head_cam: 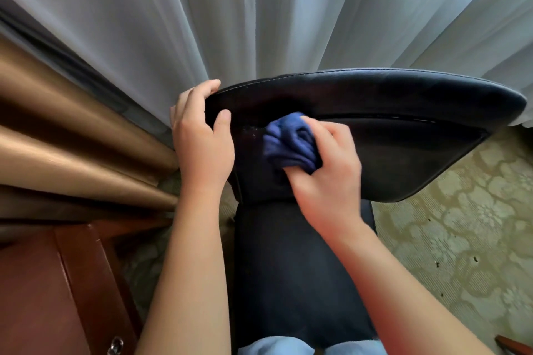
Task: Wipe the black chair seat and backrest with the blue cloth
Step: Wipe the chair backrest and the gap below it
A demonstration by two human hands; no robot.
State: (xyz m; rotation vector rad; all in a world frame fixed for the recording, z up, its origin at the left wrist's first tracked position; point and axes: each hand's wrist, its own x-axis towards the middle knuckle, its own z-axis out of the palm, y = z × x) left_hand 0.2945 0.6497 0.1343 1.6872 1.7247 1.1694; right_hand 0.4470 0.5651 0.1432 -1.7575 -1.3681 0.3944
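Note:
The black chair's backrest spreads wide across the middle of the head view, its stitched top edge facing the curtain. Below it the black seat runs down toward me. My left hand grips the backrest's left top corner, thumb on the front face and fingers curled over the edge. My right hand presses the bunched blue cloth against the front of the backrest, left of centre. A few pale specks show on the leather just left of the cloth.
White sheer curtains hang directly behind the chair, with brown drapes at left. A reddish wooden cabinet with a metal knob stands at lower left. Patterned greenish carpet lies to the right. My light-blue trouser knees touch the seat's front.

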